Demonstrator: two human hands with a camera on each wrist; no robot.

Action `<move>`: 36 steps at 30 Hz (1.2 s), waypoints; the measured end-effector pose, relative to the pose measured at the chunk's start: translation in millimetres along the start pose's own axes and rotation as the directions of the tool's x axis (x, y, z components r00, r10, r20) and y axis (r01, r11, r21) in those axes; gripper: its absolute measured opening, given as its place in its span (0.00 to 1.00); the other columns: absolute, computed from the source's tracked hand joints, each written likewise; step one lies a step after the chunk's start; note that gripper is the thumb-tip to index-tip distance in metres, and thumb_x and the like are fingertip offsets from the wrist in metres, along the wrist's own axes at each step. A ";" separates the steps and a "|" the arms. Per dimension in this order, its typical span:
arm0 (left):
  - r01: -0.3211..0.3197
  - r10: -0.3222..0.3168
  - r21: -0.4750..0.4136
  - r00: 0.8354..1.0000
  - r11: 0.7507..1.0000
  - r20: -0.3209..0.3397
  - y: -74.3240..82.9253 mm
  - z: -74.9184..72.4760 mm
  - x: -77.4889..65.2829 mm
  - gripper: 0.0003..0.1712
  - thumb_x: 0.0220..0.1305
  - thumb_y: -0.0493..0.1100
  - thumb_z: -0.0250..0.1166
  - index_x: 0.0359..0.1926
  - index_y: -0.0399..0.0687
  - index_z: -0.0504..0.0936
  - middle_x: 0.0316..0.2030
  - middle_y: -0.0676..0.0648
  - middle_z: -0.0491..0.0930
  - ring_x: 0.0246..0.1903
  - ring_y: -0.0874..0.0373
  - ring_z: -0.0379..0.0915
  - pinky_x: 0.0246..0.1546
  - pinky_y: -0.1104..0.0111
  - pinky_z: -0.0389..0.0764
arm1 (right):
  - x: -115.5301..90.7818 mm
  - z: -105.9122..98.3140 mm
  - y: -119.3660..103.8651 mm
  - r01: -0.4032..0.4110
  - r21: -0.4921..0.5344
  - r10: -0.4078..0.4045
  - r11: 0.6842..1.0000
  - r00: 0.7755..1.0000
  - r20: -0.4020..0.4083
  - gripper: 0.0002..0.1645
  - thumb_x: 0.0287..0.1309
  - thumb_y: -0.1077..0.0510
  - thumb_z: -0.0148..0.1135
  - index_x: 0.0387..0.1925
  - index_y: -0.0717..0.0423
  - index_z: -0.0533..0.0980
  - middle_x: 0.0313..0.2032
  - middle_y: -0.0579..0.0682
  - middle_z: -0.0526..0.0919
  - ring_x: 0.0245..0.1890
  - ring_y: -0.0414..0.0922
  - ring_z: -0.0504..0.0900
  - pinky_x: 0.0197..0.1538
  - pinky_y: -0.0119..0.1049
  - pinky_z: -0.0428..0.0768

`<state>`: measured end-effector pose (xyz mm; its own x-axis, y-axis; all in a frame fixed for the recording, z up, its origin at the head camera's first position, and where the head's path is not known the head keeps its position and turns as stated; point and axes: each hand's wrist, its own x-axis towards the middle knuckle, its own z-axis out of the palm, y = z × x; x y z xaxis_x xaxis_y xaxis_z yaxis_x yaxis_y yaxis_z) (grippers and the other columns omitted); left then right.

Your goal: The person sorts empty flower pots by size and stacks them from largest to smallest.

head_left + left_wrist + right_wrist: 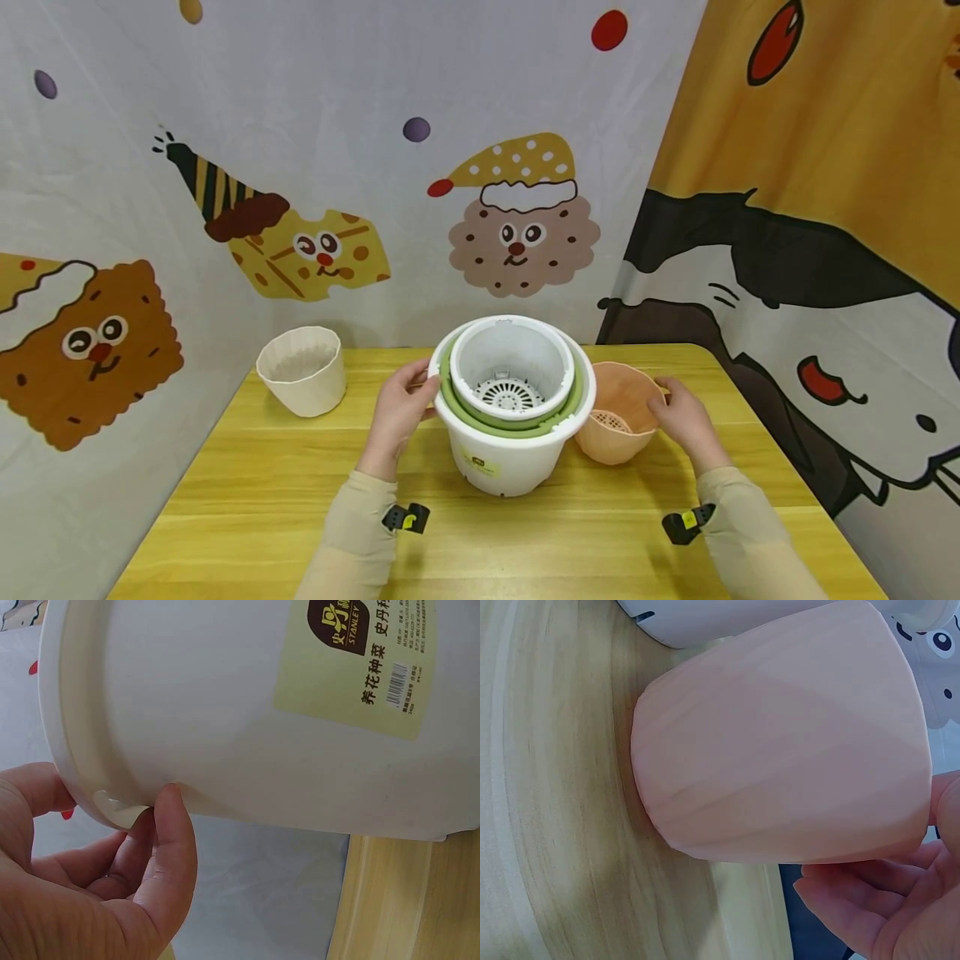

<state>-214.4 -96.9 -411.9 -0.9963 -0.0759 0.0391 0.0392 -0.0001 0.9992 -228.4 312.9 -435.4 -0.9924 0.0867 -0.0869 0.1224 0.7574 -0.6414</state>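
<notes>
My left hand (399, 408) grips the rim of a large white flowerpot (525, 463) at the middle of the table. In the left wrist view, fingers and thumb curl around that rim beside a yellow label (352, 697). Nested inside it are a green pot (491, 428) and a smaller white pot (517, 354) with a slotted base. To the right, a peach flowerpot (613, 448) with a perforated bottom stands close against the large one. My right hand (686, 421) pinches its rim on the right side; the right wrist view shows the peach pot's outer wall (780, 750) and curled fingers.
A cream ribbed flowerpot (315, 390) stands at the table's back left. The wood-grain table (525, 550) runs up to a printed curtain (337, 100) behind and at the sides.
</notes>
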 end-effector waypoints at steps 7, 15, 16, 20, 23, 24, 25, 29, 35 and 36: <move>0.009 -0.009 0.000 1.000 1.000 0.001 0.9 -0.3 -1.2 0.25 0.67 0.34 0.61 0.64 0.31 0.73 0.50 0.33 0.77 0.40 0.55 0.77 0.35 0.64 0.86 | -1.2 1.6 1.3 0.001 0.014 -0.001 1.000 1.000 -0.011 0.32 0.69 0.59 0.47 0.67 0.76 0.58 0.59 0.78 0.68 0.53 0.68 0.75 0.44 0.50 0.83; 0.010 -0.010 0.006 1.000 1.000 0.000 1.1 -0.1 -1.1 0.25 0.68 0.34 0.61 0.64 0.32 0.73 0.50 0.34 0.77 0.40 0.55 0.77 0.34 0.65 0.86 | -1.8 1.8 1.4 -0.011 0.016 0.011 1.000 1.000 -0.004 0.32 0.69 0.59 0.46 0.67 0.77 0.57 0.60 0.78 0.66 0.54 0.68 0.74 0.45 0.51 0.84; 0.010 -0.010 0.006 1.000 1.000 0.000 1.2 -0.2 -1.3 0.25 0.68 0.34 0.61 0.64 0.32 0.73 0.50 0.34 0.77 0.40 0.55 0.77 0.34 0.65 0.86 | -1.9 2.0 1.6 -0.012 0.017 0.012 1.000 1.000 -0.003 0.32 0.69 0.60 0.46 0.67 0.77 0.58 0.60 0.78 0.66 0.54 0.68 0.74 0.45 0.51 0.84; 0.007 -0.007 0.005 1.000 1.000 0.001 2.2 -0.2 -2.1 0.25 0.68 0.34 0.61 0.64 0.31 0.72 0.50 0.33 0.77 0.39 0.55 0.78 0.33 0.66 0.86 | -1.6 2.7 2.8 -0.015 0.023 0.015 1.000 1.000 -0.001 0.31 0.69 0.60 0.45 0.67 0.78 0.58 0.60 0.79 0.65 0.54 0.68 0.74 0.44 0.50 0.84; 0.007 -0.007 0.008 1.000 1.000 0.002 2.8 -0.3 -2.3 0.25 0.68 0.35 0.61 0.64 0.31 0.72 0.51 0.33 0.77 0.39 0.55 0.78 0.32 0.68 0.85 | -1.5 3.6 3.9 -0.021 0.028 0.021 0.999 1.000 -0.002 0.31 0.69 0.61 0.45 0.66 0.77 0.58 0.60 0.78 0.66 0.54 0.68 0.74 0.44 0.50 0.85; 0.006 -0.006 0.009 1.000 1.000 0.003 3.0 -0.3 -2.6 0.25 0.68 0.35 0.61 0.64 0.31 0.72 0.51 0.33 0.77 0.39 0.55 0.78 0.32 0.68 0.85 | -1.5 3.8 4.2 -0.022 0.030 0.022 0.999 1.000 -0.004 0.30 0.69 0.61 0.45 0.66 0.78 0.58 0.60 0.78 0.66 0.53 0.68 0.75 0.43 0.49 0.85; 0.007 -0.007 0.008 1.000 1.000 0.004 3.2 -0.3 -2.6 0.25 0.68 0.35 0.61 0.64 0.31 0.72 0.51 0.33 0.77 0.39 0.55 0.77 0.32 0.68 0.85 | -1.4 4.2 4.7 -0.023 0.031 0.024 0.999 1.000 -0.004 0.30 0.70 0.61 0.45 0.66 0.78 0.59 0.60 0.78 0.66 0.53 0.67 0.75 0.43 0.49 0.85; 0.011 -0.011 0.002 1.000 1.000 0.003 3.5 -0.2 -2.6 0.26 0.68 0.36 0.61 0.65 0.32 0.72 0.51 0.33 0.77 0.40 0.55 0.77 0.34 0.66 0.86 | -1.8 4.6 5.2 -0.025 0.039 0.026 0.999 1.000 -0.005 0.29 0.70 0.61 0.44 0.65 0.78 0.59 0.60 0.78 0.67 0.52 0.67 0.76 0.43 0.48 0.85; 0.013 -0.013 -0.005 1.000 1.000 0.001 3.2 -0.1 -2.6 0.26 0.68 0.35 0.62 0.65 0.32 0.72 0.51 0.33 0.77 0.40 0.55 0.77 0.35 0.66 0.86 | -2.4 4.6 4.7 -0.035 0.069 0.035 0.997 0.999 0.003 0.29 0.71 0.61 0.43 0.66 0.78 0.59 0.60 0.78 0.66 0.53 0.67 0.75 0.43 0.47 0.85; 0.014 -0.014 -0.003 1.000 1.000 0.000 2.9 -0.1 -2.7 0.26 0.68 0.36 0.62 0.65 0.32 0.72 0.51 0.34 0.77 0.40 0.55 0.77 0.34 0.66 0.86 | -2.7 4.7 4.3 -0.038 0.075 0.038 0.996 0.999 0.003 0.29 0.71 0.61 0.43 0.66 0.79 0.59 0.60 0.78 0.66 0.53 0.67 0.75 0.43 0.47 0.86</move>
<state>-211.6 -96.8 -409.1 -0.9968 -0.0758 0.0254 0.0257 -0.0037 0.9997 -225.1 312.9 -441.5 -0.9871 0.1132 -0.1133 0.1601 0.7031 -0.6928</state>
